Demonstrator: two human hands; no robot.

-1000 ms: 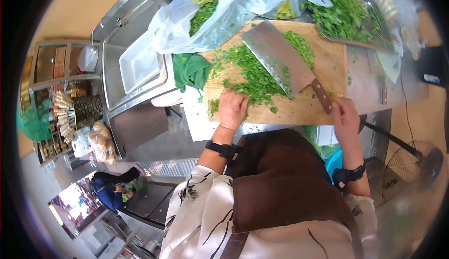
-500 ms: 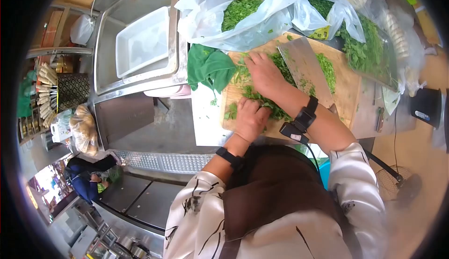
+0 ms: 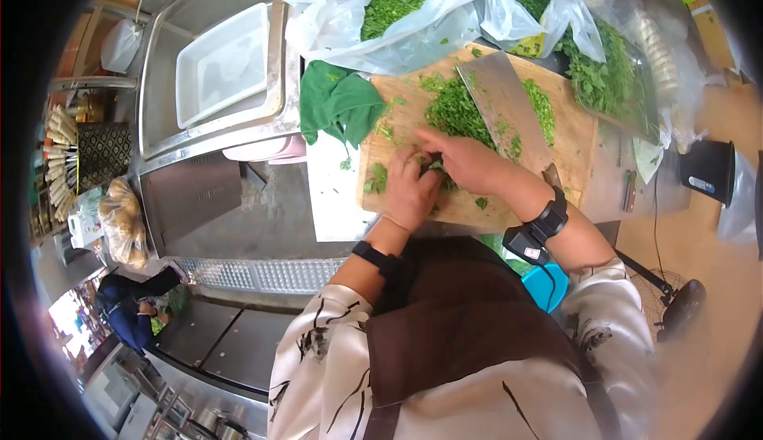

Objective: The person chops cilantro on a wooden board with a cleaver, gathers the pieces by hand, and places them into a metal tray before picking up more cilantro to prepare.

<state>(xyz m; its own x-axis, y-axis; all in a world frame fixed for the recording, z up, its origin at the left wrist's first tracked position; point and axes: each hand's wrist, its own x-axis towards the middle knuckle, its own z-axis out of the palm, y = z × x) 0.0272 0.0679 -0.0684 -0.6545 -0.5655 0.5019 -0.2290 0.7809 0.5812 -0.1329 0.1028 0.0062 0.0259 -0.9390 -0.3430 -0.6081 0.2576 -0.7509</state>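
Two bare hands close together over the near left part of a wooden cutting board (image 3: 574, 150). Left hand (image 3: 409, 189) low against the board, fingers curled inward; a bit of dark greens (image 3: 434, 166) showing between both hands. Right hand (image 3: 467, 163) reaching across from the right, meeting the left fingers, one digit stretched toward the far left. Grip mostly hidden on both; cannot tell if closed on the greens.

Main chopped pile (image 3: 455, 114) mid-board, just beyond the hands. Cleaver (image 3: 502, 102) lying on the board along the pile's right edge, green bits stuck to the blade, handle partly behind the right forearm. Paler chopped bits (image 3: 540, 110) right of the blade. Loose leaves (image 3: 377, 179) just beside the left hand.

Green cloth (image 3: 342, 102) at the board's far left corner. Plastic bag (image 3: 461, 19) with chopped greens past the far edge, second bag (image 3: 574, 23) to its right. Tray (image 3: 653, 114) of leafy greens farther right. White tub (image 3: 222, 70) inside the sink (image 3: 161, 58) at left.
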